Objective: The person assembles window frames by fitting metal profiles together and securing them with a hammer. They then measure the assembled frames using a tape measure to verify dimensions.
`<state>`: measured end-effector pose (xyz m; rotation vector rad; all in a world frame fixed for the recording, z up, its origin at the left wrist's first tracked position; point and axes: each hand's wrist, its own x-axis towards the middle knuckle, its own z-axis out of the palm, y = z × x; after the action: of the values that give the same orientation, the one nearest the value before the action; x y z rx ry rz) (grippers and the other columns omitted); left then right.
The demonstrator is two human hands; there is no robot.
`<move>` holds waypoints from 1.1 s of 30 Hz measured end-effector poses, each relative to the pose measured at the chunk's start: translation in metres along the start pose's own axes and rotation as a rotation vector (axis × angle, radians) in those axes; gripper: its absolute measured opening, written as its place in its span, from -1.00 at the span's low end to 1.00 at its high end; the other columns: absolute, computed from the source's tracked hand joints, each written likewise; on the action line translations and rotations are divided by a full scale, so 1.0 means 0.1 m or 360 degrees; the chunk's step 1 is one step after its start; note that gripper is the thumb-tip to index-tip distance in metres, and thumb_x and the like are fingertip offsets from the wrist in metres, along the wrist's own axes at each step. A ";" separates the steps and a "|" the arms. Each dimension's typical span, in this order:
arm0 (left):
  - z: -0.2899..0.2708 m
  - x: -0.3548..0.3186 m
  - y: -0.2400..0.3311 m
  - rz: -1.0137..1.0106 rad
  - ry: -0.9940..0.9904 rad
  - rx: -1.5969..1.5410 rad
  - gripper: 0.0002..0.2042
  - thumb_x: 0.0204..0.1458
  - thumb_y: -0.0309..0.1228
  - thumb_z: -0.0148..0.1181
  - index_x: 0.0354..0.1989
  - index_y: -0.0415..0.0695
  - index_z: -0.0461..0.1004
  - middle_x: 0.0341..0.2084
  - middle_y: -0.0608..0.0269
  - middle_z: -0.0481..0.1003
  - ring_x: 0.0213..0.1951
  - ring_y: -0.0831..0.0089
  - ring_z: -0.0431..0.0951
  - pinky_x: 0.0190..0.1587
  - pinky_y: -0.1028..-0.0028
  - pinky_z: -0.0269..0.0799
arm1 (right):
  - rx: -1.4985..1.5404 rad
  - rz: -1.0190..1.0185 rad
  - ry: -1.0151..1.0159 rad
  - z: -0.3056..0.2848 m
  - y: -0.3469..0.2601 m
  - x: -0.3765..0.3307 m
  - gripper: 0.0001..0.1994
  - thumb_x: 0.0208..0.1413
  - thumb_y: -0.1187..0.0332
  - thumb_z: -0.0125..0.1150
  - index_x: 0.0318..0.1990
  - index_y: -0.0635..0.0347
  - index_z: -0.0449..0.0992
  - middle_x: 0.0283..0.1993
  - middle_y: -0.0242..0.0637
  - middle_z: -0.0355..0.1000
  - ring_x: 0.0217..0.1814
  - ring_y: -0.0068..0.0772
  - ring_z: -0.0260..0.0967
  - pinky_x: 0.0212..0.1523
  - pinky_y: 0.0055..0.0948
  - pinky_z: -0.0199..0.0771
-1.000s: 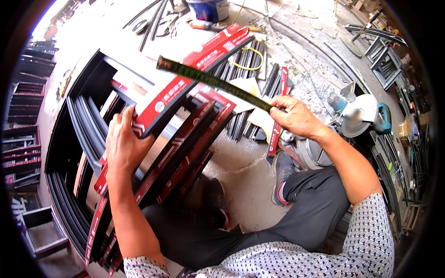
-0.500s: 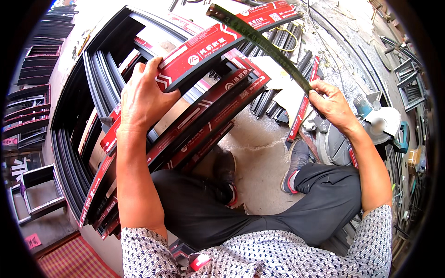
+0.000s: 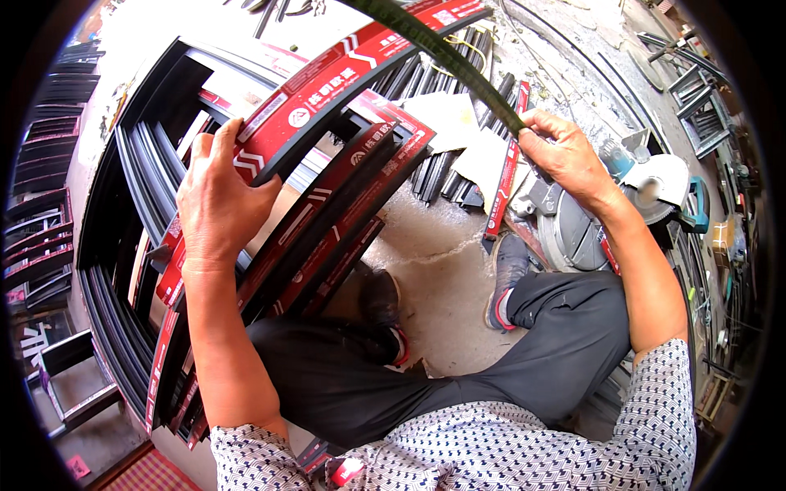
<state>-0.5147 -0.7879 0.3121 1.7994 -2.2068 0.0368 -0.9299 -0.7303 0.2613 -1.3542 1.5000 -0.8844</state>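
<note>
1. Red-faced bar (image 3: 360, 74) slants from between eight and nine o'clock up to nearly one, its dark lower edge facing the person's lap.
2. At nearly ten o'clock the left hand (image 3: 223, 196) spans this bar with thumb and fingers spread wide, holding it across its width: forefinger by the far edge, thumb by the near one.
3. At two o'clock the right hand (image 3: 565, 155) pinches a dark, marked strip (image 3: 446, 59) between thumb and forefinger; I cannot tell what its curled fingers hide.
4. That strip runs toward twelve o'clock, passing over the bar in this view and out at the upper edge; whether the two touch, I cannot tell.
5. Below the bar, more red-and-black bars (image 3: 381, 184) lie roughly parallel, from eight o'clock toward twelve.
6. Curved black frame pieces (image 3: 98, 254) stand at nine o'clock.
7. Between two and three o'clock sits a saw (image 3: 661, 182) with a pale round guard.
</note>
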 end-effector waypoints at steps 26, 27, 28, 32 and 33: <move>0.53 -0.49 1.00 0.0599 -0.0122 -0.0293 -0.40 -0.23 -0.33 0.55 0.03 -0.24 0.46 -0.15 -0.02 0.45 -0.08 0.10 0.56 -0.04 0.19 0.47 | -0.0223 -0.0061 0.0069 -0.21 -0.02 -0.18 -0.84 0.40 0.34 0.20 -0.02 0.16 0.62 -0.32 -0.66 0.35 -0.32 -0.84 0.14 -0.30 -0.68 0.16; 0.55 -0.49 1.01 0.0601 -0.0123 -0.0286 -0.40 -0.23 -0.33 0.55 0.04 -0.25 0.46 -0.15 -0.03 0.45 -0.08 0.10 0.56 -0.04 0.19 0.47 | -0.0229 -0.0066 0.0064 -0.21 -0.03 -0.18 -0.84 0.40 0.34 0.20 -0.02 0.16 0.62 -0.32 -0.66 0.35 -0.32 -0.85 0.13 -0.30 -0.68 0.16; 0.56 -0.48 1.01 0.0603 -0.0124 -0.0279 -0.39 -0.23 -0.32 0.54 0.04 -0.25 0.46 -0.15 -0.03 0.45 -0.09 0.10 0.56 -0.05 0.18 0.47 | -0.0266 -0.0072 0.0042 -0.24 0.00 -0.18 -0.84 0.41 0.34 0.19 0.00 0.16 0.61 -0.29 -0.64 0.39 -0.30 -0.85 0.17 -0.28 -0.69 0.20; 0.62 -0.47 1.03 0.0611 -0.0095 -0.0278 -0.42 -0.23 -0.33 0.52 0.02 -0.25 0.47 -0.16 -0.03 0.45 -0.10 0.11 0.56 -0.07 0.20 0.46 | -0.0314 -0.0048 0.0001 -0.32 0.08 -0.18 -0.82 0.42 0.33 0.17 0.03 0.17 0.60 -0.21 -0.60 0.47 -0.22 -0.82 0.27 -0.19 -0.70 0.31; 0.65 -0.48 1.03 0.0612 -0.0070 -0.0268 -0.43 -0.23 -0.34 0.52 0.01 -0.25 0.47 -0.16 -0.02 0.45 -0.11 0.11 0.56 -0.08 0.21 0.46 | -0.0302 -0.0029 -0.0001 -0.31 0.08 -0.18 -0.82 0.42 0.33 0.17 0.02 0.17 0.60 -0.20 -0.59 0.47 -0.21 -0.80 0.28 -0.18 -0.69 0.32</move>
<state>-0.6185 -0.7330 0.2555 1.2826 -2.4725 -0.1058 -0.9621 -0.7132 0.2669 -1.5062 1.6057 -0.7676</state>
